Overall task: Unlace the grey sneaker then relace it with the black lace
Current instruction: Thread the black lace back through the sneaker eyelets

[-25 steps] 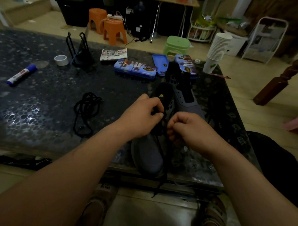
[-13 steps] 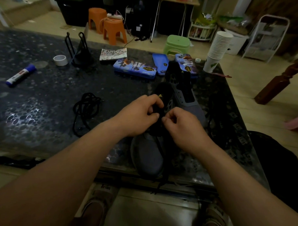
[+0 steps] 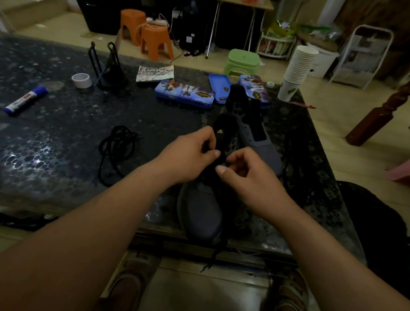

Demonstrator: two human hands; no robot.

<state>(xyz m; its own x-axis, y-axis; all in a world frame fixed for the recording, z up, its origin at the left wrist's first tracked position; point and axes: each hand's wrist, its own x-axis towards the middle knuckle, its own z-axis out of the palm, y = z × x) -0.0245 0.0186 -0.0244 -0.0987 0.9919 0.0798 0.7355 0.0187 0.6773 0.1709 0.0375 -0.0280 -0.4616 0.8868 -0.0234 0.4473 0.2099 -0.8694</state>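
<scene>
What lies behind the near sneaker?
A second sneaker stands behind it, then blue tins. The left hand and right hand cover the near sneaker's middle, so whether the two touch is hidden.

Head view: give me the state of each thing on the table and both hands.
Near sneaker, upright, partly laced.
Threaded lace, end hanging off table edge.
Left hand, pinching threaded lace.
Right hand, pinching threaded lace.
Far sneaker, unlaced.
Loose lace, coiled on table.
Marker, capped, lying flat.
Paper cups, stacked.
</scene>
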